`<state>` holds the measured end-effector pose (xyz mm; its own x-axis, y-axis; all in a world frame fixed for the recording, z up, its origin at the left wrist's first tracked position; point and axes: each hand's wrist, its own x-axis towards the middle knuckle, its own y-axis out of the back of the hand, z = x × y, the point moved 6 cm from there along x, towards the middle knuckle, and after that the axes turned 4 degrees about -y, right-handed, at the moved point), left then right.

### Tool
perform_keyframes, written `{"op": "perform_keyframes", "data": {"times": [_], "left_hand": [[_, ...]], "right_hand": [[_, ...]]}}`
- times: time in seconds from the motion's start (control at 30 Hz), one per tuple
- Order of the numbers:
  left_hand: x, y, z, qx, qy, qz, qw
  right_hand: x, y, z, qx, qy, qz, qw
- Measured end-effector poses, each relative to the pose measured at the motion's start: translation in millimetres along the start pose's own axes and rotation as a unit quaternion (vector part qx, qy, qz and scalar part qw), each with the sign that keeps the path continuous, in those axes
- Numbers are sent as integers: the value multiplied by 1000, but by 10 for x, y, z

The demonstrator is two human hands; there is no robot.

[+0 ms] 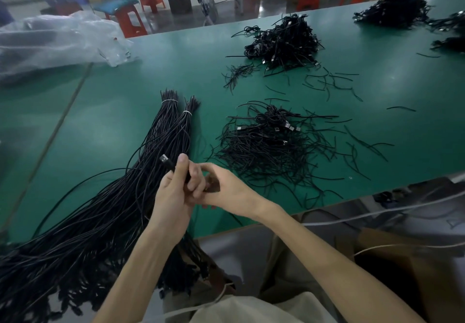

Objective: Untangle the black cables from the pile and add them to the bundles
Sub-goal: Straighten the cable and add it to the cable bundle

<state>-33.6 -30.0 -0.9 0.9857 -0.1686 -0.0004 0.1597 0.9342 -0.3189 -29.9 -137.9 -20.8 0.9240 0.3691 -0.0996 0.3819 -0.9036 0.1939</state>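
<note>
I read the left hand (173, 194) as curled round one black cable (169, 163), held above the green table (113, 111) close to its near edge. The short stretch I can see has its long axis slanting away from the person, and its plug (164, 158) points toward the table's far left corner. Below the fingers the cable drops behind the hand and I lose it.

The right hand (224, 192) meets the left with its fingers curled under and thumb reaching across. Its palm is in shadow, and I cannot tell whether it pinches the cable or only rests against the other hand.

Just left of the hands lie the bundles (161, 134), two long sheaves each cinched by a white tie (169, 100) near the far end. They run lengthwise from mid-table back toward the near left corner, where they fan out and spill over the near edge (the lower ends blur into one dark mass, so I can't separate them).

The pile (271, 149) of tangled cables sits right of the bundles by the near edge, with a few silver plugs showing. A second pile (281, 43) lies further toward the far edge. Another heap (395, 8) is at the far right corner, partly cut off. Clear plastic bags (50, 38) cover the far left edge, their contents unreadable.
</note>
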Motion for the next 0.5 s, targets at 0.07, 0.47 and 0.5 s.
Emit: {"op": "perform_keyframes", "data": {"times": [0.07, 0.47, 0.5], "left_hand": [[-10, -55, -5, -28, 0, -46, 999], [-42, 131, 73, 82, -24, -167, 982], [-51, 170, 85, 120, -39, -143, 982]], "right_hand": [[-21, 28, -6, 46, 6, 14, 999], [-123, 148, -44, -25, 65, 149, 986], [-126, 158, -69, -47, 77, 153, 984]]}}
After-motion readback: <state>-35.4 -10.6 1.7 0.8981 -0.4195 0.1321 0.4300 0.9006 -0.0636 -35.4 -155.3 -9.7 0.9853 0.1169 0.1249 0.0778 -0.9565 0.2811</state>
